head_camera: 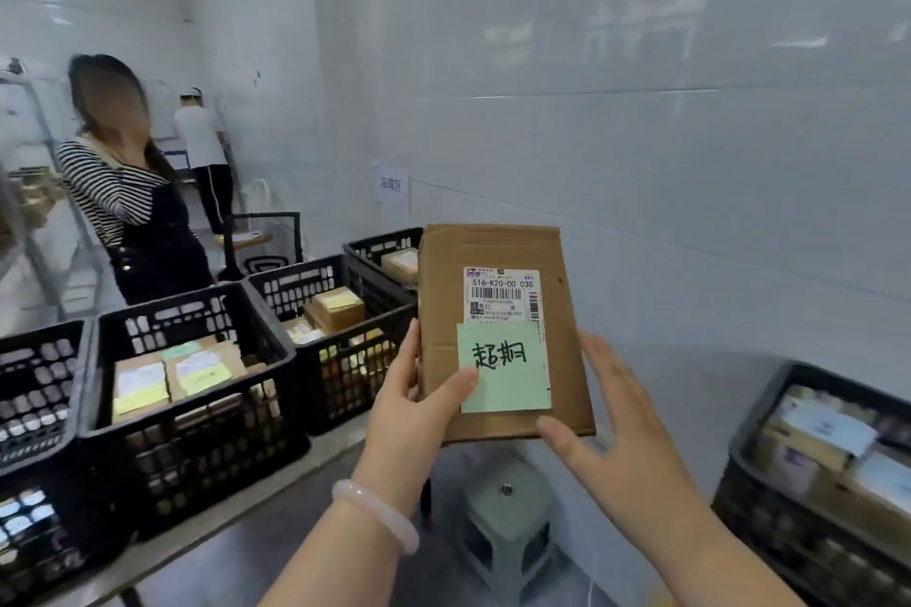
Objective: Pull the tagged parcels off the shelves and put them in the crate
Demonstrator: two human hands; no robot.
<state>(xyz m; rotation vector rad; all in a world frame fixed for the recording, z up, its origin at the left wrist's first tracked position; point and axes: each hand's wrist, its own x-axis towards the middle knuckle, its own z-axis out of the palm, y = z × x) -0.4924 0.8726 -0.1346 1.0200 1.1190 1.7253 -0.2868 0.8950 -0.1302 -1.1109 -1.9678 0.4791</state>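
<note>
A flat brown cardboard parcel (498, 251) with a white shipping label and a green handwritten note (505, 367) is held upright in front of me. My left hand (409, 404) grips its left edge, thumb pressed on the green note. My right hand (611, 414) touches its right edge and lower corner with spread, nearly straight fingers. Several black plastic crates (291, 355) with tagged parcels inside stand in a row on a table to the left.
Another black crate (759, 409) full of parcels sits at the lower right. A pale green stool (508, 503) stands on the floor below the parcel. A person in a striped top (123, 192) stands behind the crates; a second person is farther back. White tiled wall ahead.
</note>
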